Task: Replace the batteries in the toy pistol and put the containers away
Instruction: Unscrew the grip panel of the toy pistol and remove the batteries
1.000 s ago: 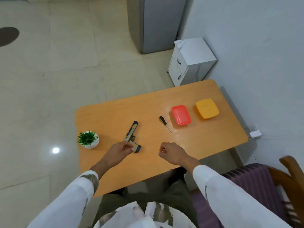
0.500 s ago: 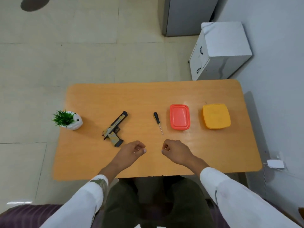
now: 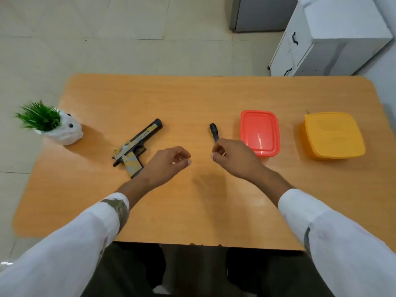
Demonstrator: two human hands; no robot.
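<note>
The toy pistol (image 3: 137,144), black with tan and yellow camouflage, lies on its side on the orange wooden table (image 3: 192,99), left of centre. My left hand (image 3: 169,161) hovers just right of its grip, fingers loosely curled and holding nothing. A small black-handled screwdriver (image 3: 213,131) lies at the table's centre. My right hand (image 3: 233,157) is over its shaft with fingers loosely curled, and only the handle shows. A red lidded container (image 3: 260,132) sits right of the screwdriver. A yellow lidded container (image 3: 333,136) sits further right.
A small white pot with a green plant (image 3: 51,125) stands at the table's left edge. A white drawer cabinet (image 3: 334,35) and a grey cabinet (image 3: 261,11) stand on the tiled floor beyond the table. My legs are under the near edge.
My left hand let go of the pistol's grip and moved right. My right hand moved forward over the screwdriver. The view swung round and closer to the table.
</note>
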